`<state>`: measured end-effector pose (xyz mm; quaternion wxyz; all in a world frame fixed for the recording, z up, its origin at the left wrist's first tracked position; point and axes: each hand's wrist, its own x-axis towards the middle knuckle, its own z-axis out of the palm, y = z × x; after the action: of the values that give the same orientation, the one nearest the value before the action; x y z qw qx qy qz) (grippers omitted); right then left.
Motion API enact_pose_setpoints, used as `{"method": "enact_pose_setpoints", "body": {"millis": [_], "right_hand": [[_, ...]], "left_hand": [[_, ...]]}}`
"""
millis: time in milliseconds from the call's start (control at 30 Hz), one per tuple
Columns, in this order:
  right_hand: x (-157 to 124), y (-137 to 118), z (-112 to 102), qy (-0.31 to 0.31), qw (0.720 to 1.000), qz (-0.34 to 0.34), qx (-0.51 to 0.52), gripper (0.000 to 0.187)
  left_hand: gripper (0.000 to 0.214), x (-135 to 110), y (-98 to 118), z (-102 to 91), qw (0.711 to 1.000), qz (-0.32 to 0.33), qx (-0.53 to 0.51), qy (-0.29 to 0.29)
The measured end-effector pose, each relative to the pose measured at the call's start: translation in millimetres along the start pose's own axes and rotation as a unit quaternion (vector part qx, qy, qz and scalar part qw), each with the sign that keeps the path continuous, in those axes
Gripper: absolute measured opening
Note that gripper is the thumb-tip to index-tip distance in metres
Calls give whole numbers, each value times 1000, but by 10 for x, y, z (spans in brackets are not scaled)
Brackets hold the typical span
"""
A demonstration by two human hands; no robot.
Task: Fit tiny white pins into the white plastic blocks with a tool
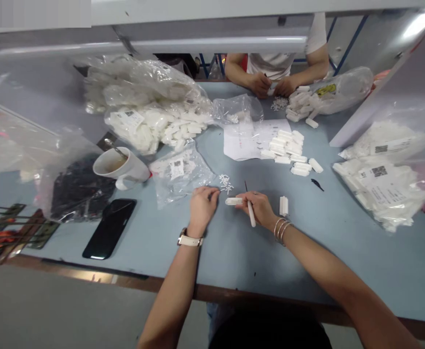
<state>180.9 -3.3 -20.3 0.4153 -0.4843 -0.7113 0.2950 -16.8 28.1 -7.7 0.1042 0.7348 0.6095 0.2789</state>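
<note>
My left hand [204,206] rests beside a small pile of tiny white pegs [226,183], thumb and forefinger pinched together. Whatever is between those fingertips is too small to make out. In my right hand [258,206] are a white oblong plastic piece [233,201], its end pointing left, and a slim tool with a white handle [252,215] and a thin dark tip. Just right of that hand lies another white plastic piece [284,205]. A loose heap of similar pieces [285,145] lies farther back, partly on a printed paper sheet [236,145].
To the left are a white mug with a spoon [132,167], a black phone [109,228] and clear bags of parts [183,169]. Bagged white pieces [383,189] lie right by a partition. Across the table, a co-worker's hands [270,86] hold a white piece.
</note>
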Motion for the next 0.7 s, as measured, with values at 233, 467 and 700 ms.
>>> {"method": "enact_pose_setpoints", "body": {"millis": [233,467,700], "right_hand": [[-1,3,5,0,1000,-2,-3,16],[3,4,2,6,1000,-11,8,19],[11,30,20,6,1000,-5,18,18]], "left_hand": [[17,-12,71,6,997,-43,-67,-16],[18,-54,206,-77,941,-109,-313,-73],[13,-93,333,-96,963,43,-261,-47]]}}
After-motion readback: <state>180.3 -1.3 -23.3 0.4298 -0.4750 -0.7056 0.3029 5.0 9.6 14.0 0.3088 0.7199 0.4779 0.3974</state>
